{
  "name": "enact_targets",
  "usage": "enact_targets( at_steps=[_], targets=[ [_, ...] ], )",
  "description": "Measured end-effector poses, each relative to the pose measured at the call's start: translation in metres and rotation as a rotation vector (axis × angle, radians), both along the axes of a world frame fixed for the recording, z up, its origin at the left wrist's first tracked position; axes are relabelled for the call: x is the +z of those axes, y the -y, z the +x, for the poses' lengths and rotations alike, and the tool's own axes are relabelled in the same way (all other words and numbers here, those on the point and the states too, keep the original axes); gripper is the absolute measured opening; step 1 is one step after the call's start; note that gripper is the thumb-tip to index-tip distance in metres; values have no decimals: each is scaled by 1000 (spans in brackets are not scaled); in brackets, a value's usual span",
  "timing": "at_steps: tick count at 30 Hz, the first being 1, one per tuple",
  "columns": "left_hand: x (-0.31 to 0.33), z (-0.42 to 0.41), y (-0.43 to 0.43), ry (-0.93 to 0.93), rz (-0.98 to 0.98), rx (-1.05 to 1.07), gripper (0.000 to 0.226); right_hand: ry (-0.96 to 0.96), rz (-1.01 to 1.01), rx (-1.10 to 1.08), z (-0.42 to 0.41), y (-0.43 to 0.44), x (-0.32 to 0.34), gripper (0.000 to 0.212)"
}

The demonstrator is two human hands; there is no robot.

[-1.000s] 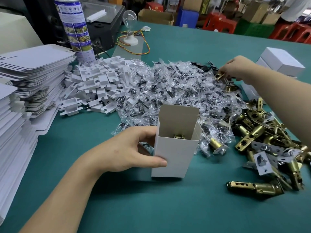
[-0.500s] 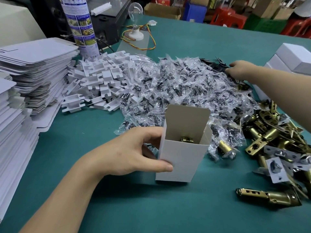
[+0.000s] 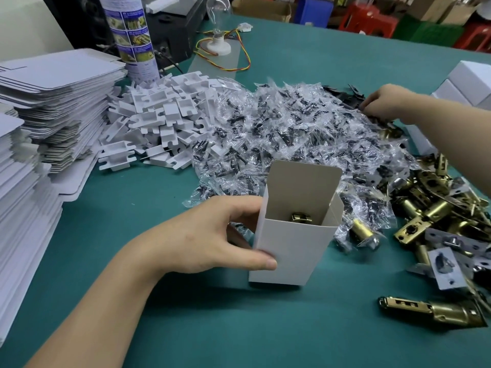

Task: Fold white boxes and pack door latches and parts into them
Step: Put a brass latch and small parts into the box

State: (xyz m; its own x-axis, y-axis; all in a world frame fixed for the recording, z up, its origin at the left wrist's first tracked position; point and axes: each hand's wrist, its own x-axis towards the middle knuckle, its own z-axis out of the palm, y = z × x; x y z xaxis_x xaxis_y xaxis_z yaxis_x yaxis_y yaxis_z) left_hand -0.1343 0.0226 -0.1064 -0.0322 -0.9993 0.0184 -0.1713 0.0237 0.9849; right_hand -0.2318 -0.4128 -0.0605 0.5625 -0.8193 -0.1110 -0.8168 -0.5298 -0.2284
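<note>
An upright white box [image 3: 295, 251] stands on the green table with its top flap raised, and a brass latch [image 3: 301, 217] shows inside it. My left hand [image 3: 212, 235] grips the box's left side, thumb on the front. My right hand [image 3: 385, 102] reaches to the far side of the pile of clear screw bags [image 3: 287, 134], its fingers down among dark metal plates [image 3: 353, 92]; what the fingers hold is hidden. Brass door latches [image 3: 438, 216] lie heaped at the right, one alone [image 3: 430, 312] near the front.
Stacks of flat white box blanks [image 3: 53, 102] fill the left edge. A heap of white plastic inserts [image 3: 159, 120] lies behind the box. A spray can [image 3: 132, 35], a bulb on a wired base [image 3: 218, 30] and folded white boxes [image 3: 470, 83] stand at the back.
My right hand has stayed at the dark plates beyond the bags, shifting a little. My left hand keeps holding the box in place. The camera has moved closer.
</note>
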Motion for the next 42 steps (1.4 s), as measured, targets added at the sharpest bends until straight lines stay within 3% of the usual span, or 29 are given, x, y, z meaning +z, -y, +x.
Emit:
enact_targets(
  at_steps=[4, 9, 16, 18, 22, 28, 33, 42],
  targets=[
    [0, -1, 0, -5, 8, 2, 47, -33, -13, -33, -14, 3, 1, 18],
    [0, -2, 0, -1, 11, 8, 48, -21, -129, -30, -25, -6, 3, 37],
    [2, -2, -1, -3, 22, 9, 47, 319, -479, 33, -27, -48, 54, 42],
    [2, -2, -2, -2, 23, 12, 48, 513, -330, 74, -27, -82, 72, 37],
    [2, -2, -2, 2, 32, 19, 48, 810, 237, 270, -44, -186, 91, 29],
    [0, -1, -2, 33, 43, 7, 43, 964, 535, 472, -72, -278, 88, 27],
    [0, -1, -2, 32, 40, 8, 41, 949, 567, 495, -86, -297, 88, 30],
    [-2, 1, -2, 42, 44, 9, 43, 594, 108, 569, -99, -310, 78, 26]
  ],
)
